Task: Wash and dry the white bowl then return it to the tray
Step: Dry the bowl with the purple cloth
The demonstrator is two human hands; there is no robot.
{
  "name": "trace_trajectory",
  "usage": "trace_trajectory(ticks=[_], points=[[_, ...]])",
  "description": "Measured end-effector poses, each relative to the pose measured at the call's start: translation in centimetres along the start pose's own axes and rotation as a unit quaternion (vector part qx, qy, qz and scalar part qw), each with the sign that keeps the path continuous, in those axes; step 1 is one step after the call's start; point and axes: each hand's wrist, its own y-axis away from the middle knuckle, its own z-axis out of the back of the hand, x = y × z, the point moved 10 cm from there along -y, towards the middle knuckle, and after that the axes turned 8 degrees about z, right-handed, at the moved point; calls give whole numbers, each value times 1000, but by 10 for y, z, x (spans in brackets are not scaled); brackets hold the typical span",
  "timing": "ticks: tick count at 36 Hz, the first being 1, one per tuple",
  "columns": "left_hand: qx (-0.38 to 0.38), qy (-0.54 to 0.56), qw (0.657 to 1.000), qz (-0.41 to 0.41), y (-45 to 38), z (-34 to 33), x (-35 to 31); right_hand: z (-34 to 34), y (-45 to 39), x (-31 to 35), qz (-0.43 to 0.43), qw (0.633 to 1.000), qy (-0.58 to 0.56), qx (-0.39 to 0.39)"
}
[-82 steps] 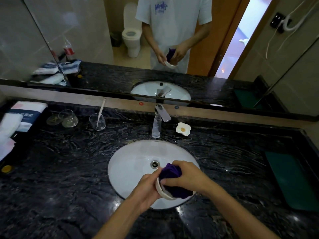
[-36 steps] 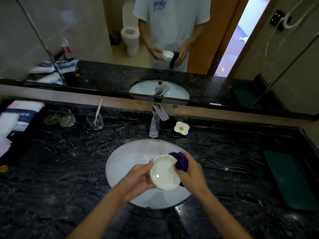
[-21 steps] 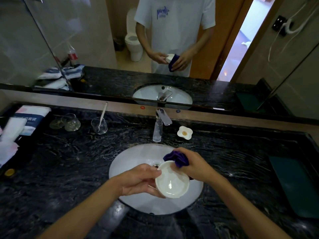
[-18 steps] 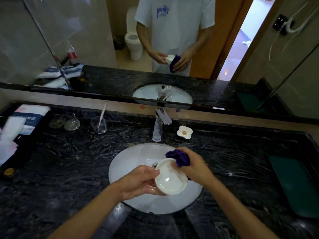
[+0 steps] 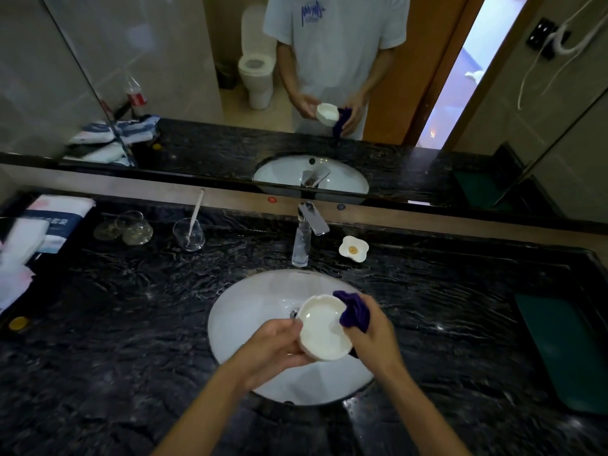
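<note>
Above the white sink basin [image 5: 250,311] I hold the white bowl [image 5: 320,329], its inside facing up toward me. My left hand [image 5: 273,348] grips the bowl's left side and underside. My right hand [image 5: 370,327] is closed around a bunched purple cloth [image 5: 353,311] that presses on the bowl's right rim. The dark green tray [image 5: 562,350] lies flat on the black marble counter at the far right, with nothing on it.
A chrome faucet [image 5: 306,232] stands behind the basin, with a small flower-shaped white dish [image 5: 353,248] to its right. Glass cups [image 5: 189,233] and folded towels [image 5: 39,225] sit on the left. A mirror spans the back wall.
The cloth was stuffed inside the bowl; it has come out to the right rim, and the bowl has turned so its inside faces up. Both hands stayed over the basin.
</note>
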Motion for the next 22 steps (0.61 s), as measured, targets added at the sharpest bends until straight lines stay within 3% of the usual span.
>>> trace_trajectory(ticks=[5, 10, 15, 22], points=[[118, -102, 979, 128, 6, -11, -10, -13, -17, 28, 72, 959, 109, 251], [149, -161, 958, 186, 4, -22, -7, -33, -19, 49, 119, 907, 186, 358], [118, -137, 971, 154, 1, -16, -6, -27, -30, 45, 88, 924, 179, 327], [-4, -3, 999, 42, -4, 5, -8, 1, -29, 25, 37, 978, 150, 138]])
